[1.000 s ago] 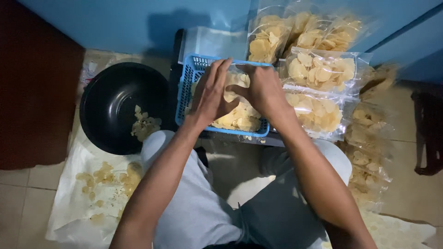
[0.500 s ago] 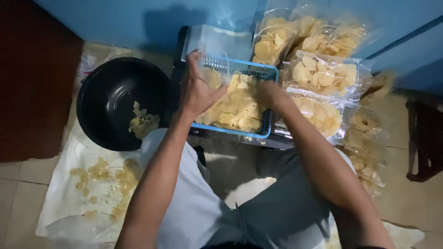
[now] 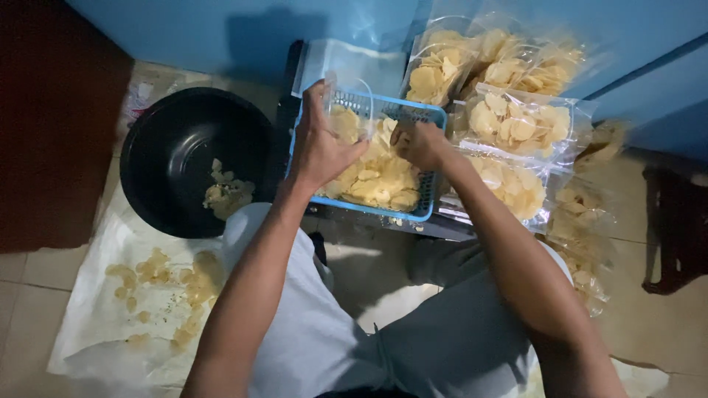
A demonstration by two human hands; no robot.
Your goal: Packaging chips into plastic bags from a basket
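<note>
The left hand (image 3: 318, 151) has its fingers (image 3: 318, 99) curled up around the mouth of a clear plastic bag (image 3: 346, 103), thumb reaching out to the right over the chips, so the bag's rim is pinched between thumb and fingers and stands open just above the far left corner of the basket. The bag is see-through and blurred against the chips, so its lower edge cannot be made out for certain. The right hand (image 3: 417, 144) is bunched with the fingers drawn together, seemingly on a few chips; what they grip is hidden by the knuckles. It sits just right of the bag's mouth, close to the left thumb but not touching it.

Both hands are over a blue plastic basket (image 3: 428, 199) with slotted walls, which holds a heap of pale yellow chips (image 3: 380, 180). The basket rests on a dark low stand in front of the person's knees, clothed in light grey.

To the right and behind the basket lie several sealed bags of chips (image 3: 516, 125), stacked and overlapping along the blue wall (image 3: 221, 29). To the left stands a black round bowl (image 3: 169, 140) with a small pile of chips at its bottom. Nearer, on the tiled floor, a white sheet (image 3: 96, 324) carries scattered chips and crumbs.
</note>
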